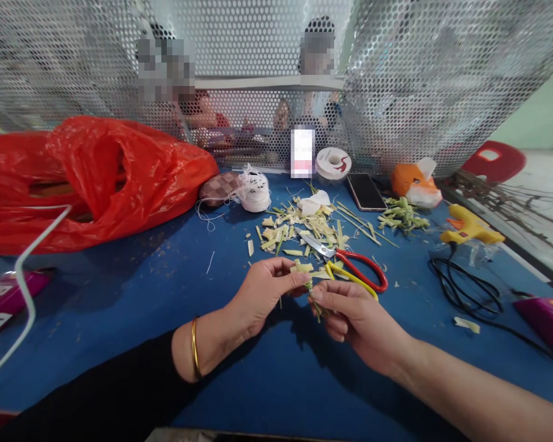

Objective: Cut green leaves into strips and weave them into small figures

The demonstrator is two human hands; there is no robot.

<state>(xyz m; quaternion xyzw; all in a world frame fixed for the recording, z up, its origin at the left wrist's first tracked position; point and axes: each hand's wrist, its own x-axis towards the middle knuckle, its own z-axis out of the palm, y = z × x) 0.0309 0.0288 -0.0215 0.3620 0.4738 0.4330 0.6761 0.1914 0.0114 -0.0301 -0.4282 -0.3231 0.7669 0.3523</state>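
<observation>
Between my two hands is a small bundle of pale green plant strips (303, 267), its thin stems pointing down. My left hand (270, 288), with a gold bangle at the wrist, pinches the upper part between thumb and fingers. The lower stems are pinched by my right hand (350, 307). Just beyond the fingers lie scissors (362, 265) with one red and one yellow handle, blades resting toward a heap of cut plant scraps (299, 227). Part of the yellow handle is hidden behind my right hand.
A red plastic bag (133, 184) fills the left. Behind the scraps stand string (255, 191), a ribbon spool (333, 164) and a phone (366, 191). A yellow glue gun (472, 227) with black cord lies right. Purple power strips (16, 294) flank the blue table. People sit beyond a perforated screen.
</observation>
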